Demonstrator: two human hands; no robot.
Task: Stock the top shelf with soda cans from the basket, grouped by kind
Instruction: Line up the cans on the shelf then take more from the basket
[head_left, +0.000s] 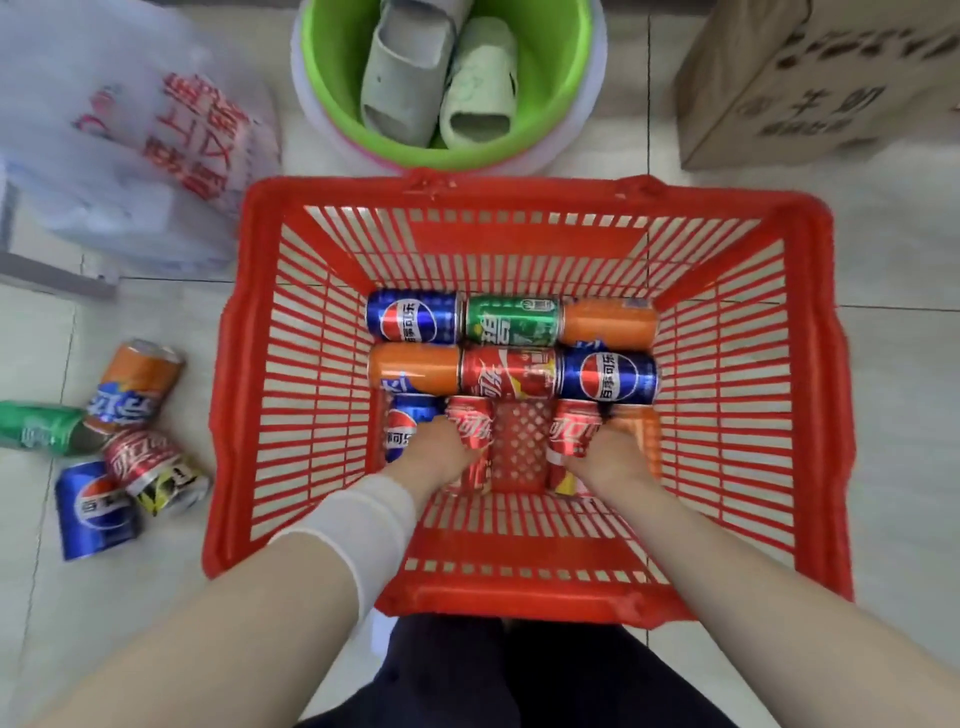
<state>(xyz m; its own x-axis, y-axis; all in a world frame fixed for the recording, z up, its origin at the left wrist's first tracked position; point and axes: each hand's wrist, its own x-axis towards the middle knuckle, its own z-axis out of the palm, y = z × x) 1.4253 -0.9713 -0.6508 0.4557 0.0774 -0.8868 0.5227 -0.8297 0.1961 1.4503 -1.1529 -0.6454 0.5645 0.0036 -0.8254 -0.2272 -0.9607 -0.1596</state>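
My left hand (441, 449) curls round a red cola can (471, 427), my right hand (608, 454) round a second cola can (571, 434), both low at the near end of the basket (519, 597). I judge this is the pick-up of the Coca-Cola group; next, both cans need lifting clear of the walls toward the shelf, which is out of view. Beyond lie Pepsi cans (413, 322), a green can (511, 319) and orange cans (415, 366).

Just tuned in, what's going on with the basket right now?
A person reaches both hands into the red basket on the floor. The left hand grips the left cola can, and the right hand grips the right cola can. Other cans lie in the basket beyond them. Four loose cans lie on the floor to the left. No shelf is in view.
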